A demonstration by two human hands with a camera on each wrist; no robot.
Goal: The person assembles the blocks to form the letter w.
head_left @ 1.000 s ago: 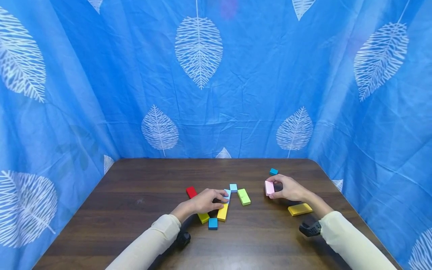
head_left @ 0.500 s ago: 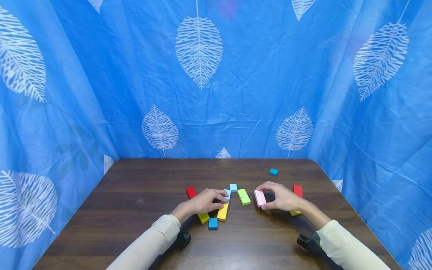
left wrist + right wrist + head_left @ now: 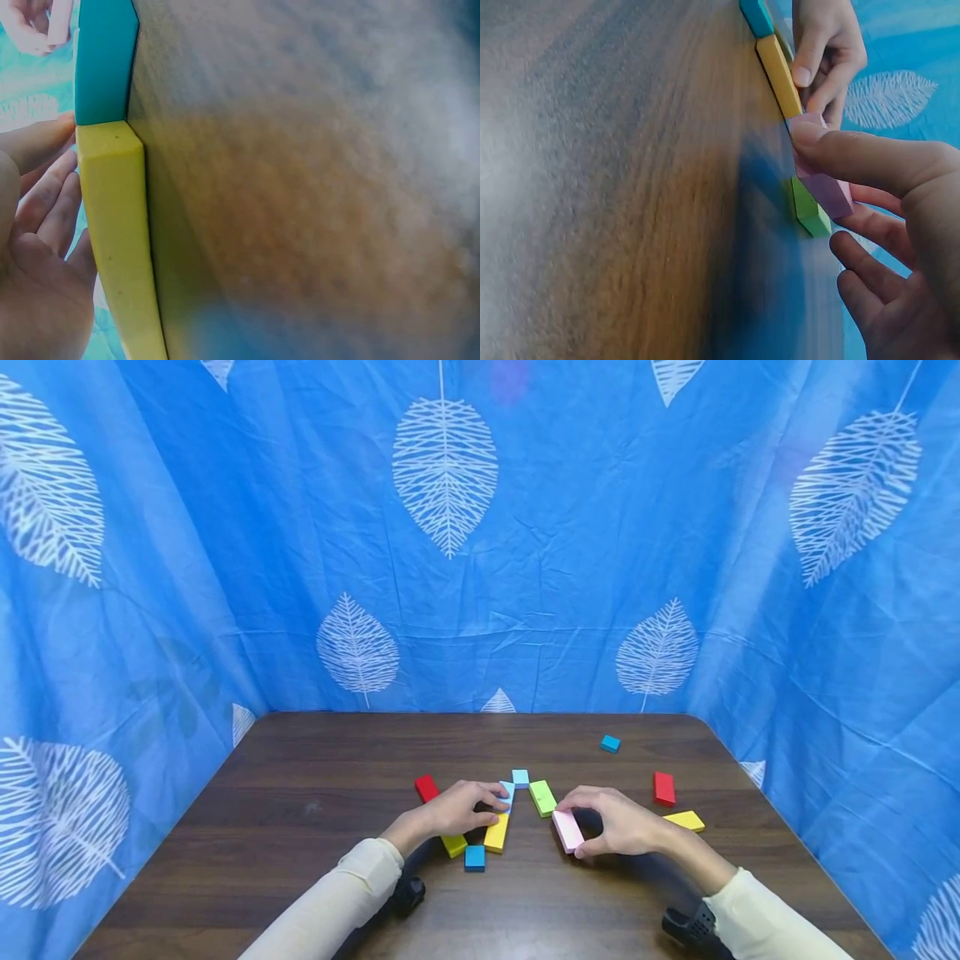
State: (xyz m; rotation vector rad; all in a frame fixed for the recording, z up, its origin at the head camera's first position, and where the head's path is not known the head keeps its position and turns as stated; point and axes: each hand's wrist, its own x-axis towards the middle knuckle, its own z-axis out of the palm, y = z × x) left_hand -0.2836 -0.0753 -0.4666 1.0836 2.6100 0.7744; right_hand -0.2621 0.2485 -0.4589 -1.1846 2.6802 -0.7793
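Near the lower end of the light green block (image 3: 543, 798), my right hand (image 3: 618, 823) pinches a pink block (image 3: 567, 832) between thumb and fingers. The right wrist view shows the pink block (image 3: 826, 193) tilted above the green one. My left hand (image 3: 453, 808) rests its fingertips on a light blue block (image 3: 507, 792), the thumb close to the yellow block (image 3: 496, 835). Partly under that hand lie a red block (image 3: 427, 787) and a yellow-green block (image 3: 453, 846). A small blue block (image 3: 474, 858) sits between the two yellowish ones. A small light blue block (image 3: 521, 778) touches the green block's far end.
On the right of the brown wooden table (image 3: 322, 752) lie a separate red block (image 3: 663, 788) and a yellow block (image 3: 686, 821). Farther back is another small blue block (image 3: 610, 743). A blue curtain (image 3: 540, 568) with white leaves surrounds the table.
My right hand has carried the pink block left and toward me, to beside the green block. This uncovers the red and yellow blocks at right. My left hand stays put.
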